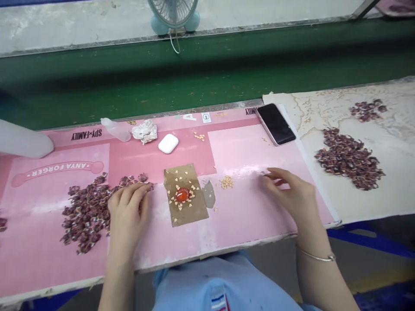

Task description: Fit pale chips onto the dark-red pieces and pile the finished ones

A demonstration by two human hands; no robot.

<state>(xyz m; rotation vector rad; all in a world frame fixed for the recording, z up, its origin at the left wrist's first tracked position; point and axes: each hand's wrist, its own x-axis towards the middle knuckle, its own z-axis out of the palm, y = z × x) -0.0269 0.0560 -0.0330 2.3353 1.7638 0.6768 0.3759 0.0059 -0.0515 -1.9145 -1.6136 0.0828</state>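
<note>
On the left, my left hand (128,214) rests at the right edge of a pile of small dark purple pieces (87,211). Its fingers are curled down and dark bits show beside the fingertips; what they grip is hidden. My right hand (290,192) is over the pink mat, thumb and forefinger pinched together, with a tiny dark tip at the fingertips too small to name. Between the hands lies a brown rectangular card (191,216) with a glossy orange-red blob (182,195) on it and small tan chips around the blob. A little heap of tan chips (227,182) lies right of the card.
Along the back of the pink mat (162,242) are a small squeeze bottle (116,129), crumpled tissue (145,131), a white earbud case (168,143) and a phone (276,124). More dark pieces (352,160) lie on the pale sheet at right. A fan (174,13) stands beyond.
</note>
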